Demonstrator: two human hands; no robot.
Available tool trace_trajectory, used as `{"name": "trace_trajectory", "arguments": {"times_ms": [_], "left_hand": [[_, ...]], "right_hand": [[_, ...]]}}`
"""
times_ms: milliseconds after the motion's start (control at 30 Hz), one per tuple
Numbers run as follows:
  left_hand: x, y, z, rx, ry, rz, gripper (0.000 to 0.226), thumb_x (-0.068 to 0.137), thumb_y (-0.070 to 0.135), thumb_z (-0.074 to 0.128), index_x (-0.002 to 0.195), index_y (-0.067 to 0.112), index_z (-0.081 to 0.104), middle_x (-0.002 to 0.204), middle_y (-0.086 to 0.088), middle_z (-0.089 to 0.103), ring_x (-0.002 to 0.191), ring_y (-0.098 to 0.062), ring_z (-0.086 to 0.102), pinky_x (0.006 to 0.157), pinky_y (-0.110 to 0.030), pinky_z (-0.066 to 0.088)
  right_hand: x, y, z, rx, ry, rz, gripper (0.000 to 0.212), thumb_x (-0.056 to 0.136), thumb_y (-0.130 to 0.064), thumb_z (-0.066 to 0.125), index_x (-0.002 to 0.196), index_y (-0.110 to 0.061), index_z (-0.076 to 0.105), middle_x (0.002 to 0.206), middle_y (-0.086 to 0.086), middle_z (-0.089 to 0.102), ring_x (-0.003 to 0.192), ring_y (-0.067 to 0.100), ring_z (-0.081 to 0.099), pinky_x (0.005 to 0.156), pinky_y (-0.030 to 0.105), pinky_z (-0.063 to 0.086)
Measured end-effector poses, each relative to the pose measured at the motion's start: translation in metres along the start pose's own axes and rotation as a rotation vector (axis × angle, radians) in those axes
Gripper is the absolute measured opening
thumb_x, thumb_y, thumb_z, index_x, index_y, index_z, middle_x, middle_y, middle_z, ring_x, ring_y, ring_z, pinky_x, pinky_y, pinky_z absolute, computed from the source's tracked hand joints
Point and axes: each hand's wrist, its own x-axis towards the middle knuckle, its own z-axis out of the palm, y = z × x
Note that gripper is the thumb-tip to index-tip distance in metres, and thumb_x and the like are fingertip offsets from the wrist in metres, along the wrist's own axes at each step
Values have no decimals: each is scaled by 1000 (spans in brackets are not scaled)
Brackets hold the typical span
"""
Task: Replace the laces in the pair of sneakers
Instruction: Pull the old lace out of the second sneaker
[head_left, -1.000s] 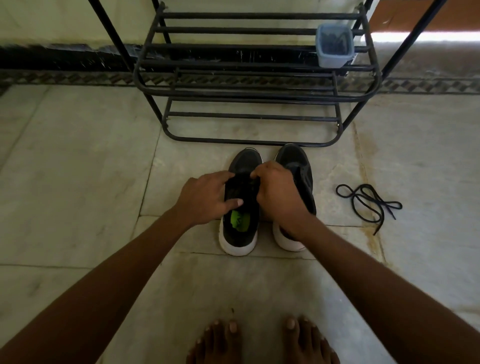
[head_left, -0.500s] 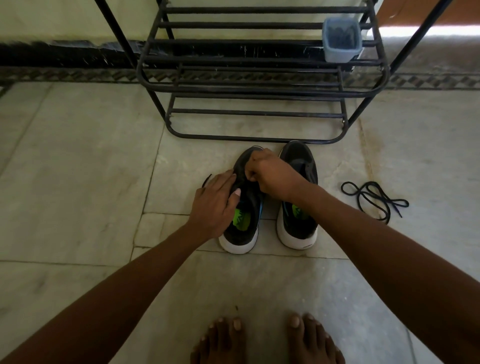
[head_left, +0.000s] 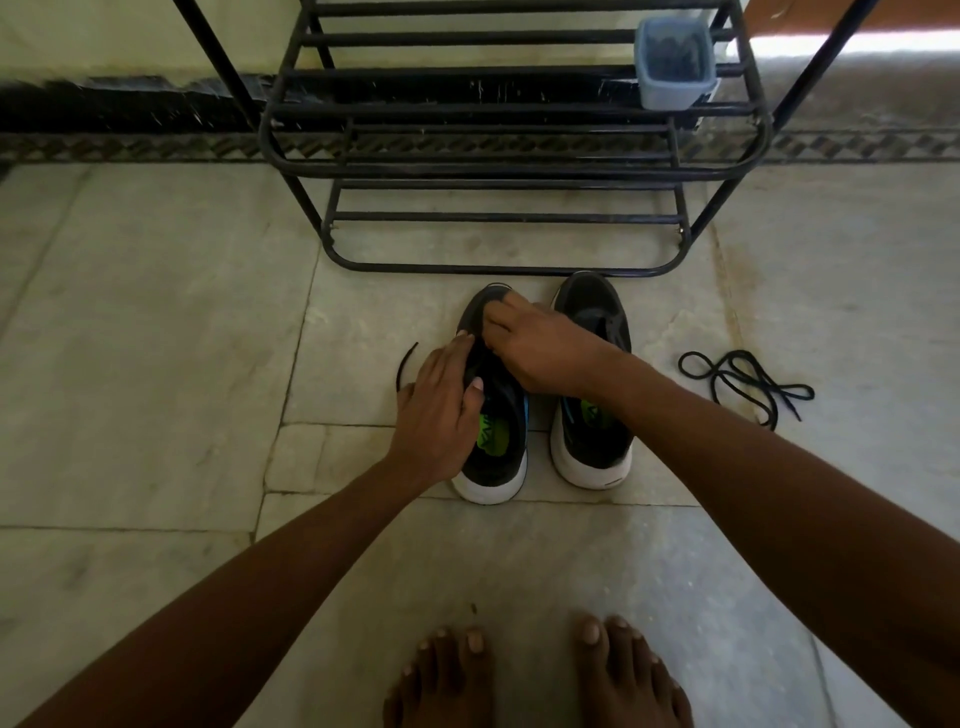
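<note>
Under both hands, on the pale stone floor (head_left: 156, 364), stands the left sneaker (head_left: 498, 447), dark with a white sole and a green insole. The left hand (head_left: 441, 410) lies on its outer side with the fingers almost straight, and the thumb presses on the edge of the opening. A short end of a black lace (head_left: 404, 366) curves out just beyond the fingers of this hand, on the floor side. If the hand really holds this lace, I cannot tell. The right hand (head_left: 535, 345) is over the front part of the same sneaker, with the fingers curled; they seem to pinch something at the eyelets, but the thing itself is hidden.

Just to the right of the right hand, partly under its wrist, stands the right sneaker (head_left: 592, 415), close beside the first one. Further right, well apart from the hands, a loose black lace (head_left: 743, 382) lies in loops on the floor. Beyond the hands stands a black metal rack (head_left: 519, 171), and a small blue-grey container (head_left: 672, 62) sits on its shelf. Near the bottom edge two bare feet (head_left: 535, 675) are visible.
</note>
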Motion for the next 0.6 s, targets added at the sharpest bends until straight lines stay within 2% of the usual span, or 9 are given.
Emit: {"name": "trace_trajectory", "arguments": {"times_ms": [67,133,200,300,367,467,600], "left_hand": [[1,-3,0,34,3,11,62,102,46,19,157,19,31,161,-1,36,146,-18,36,113,-53,39],[1,-4,-1,76,8,26,65,102,47,17,156,16,33,161,-3,38,147,-20,34,115,-47,40],[1,-3,-2,88,-2,28,67,100,48,15,156,15,33,162,-3,36,150,-19,30,115,-39,37],[2,-1,-1,124,-15,33,68,100,48,15,157,15,33,163,-3,35,150,-18,29,116,-37,35],[4,1,-1,139,-27,32,70,99,48,14,157,13,33,163,-4,35,150,-18,30,116,-37,35],[4,4,-1,151,-37,23,66,101,45,17,157,13,33,163,-4,33,149,-19,29,115,-36,35],[2,3,-2,124,-35,32,63,103,41,21,157,12,32,164,-5,33,149,-19,30,116,-34,32]], "right_hand": [[-2,-1,0,4,58,15,18,93,-19,60,100,-2,61,104,17,57,95,33,49,75,41,48],[-3,-3,1,62,62,34,12,92,-16,58,94,-4,59,96,15,55,91,30,46,77,37,41],[-5,-4,2,283,14,142,4,92,-10,57,93,-6,58,93,9,55,92,23,42,76,34,37],[-8,-1,-1,594,16,335,9,94,-2,53,93,-8,60,89,3,63,90,17,53,79,40,48],[-7,0,-9,728,26,343,12,97,-1,52,92,-8,59,81,-1,66,81,12,63,83,38,54],[-1,1,-22,710,-63,282,10,98,0,49,94,-6,57,73,-2,64,70,10,62,78,32,53],[4,15,-30,657,-34,292,14,95,2,53,101,-6,63,92,1,62,83,8,58,76,13,44]]}}
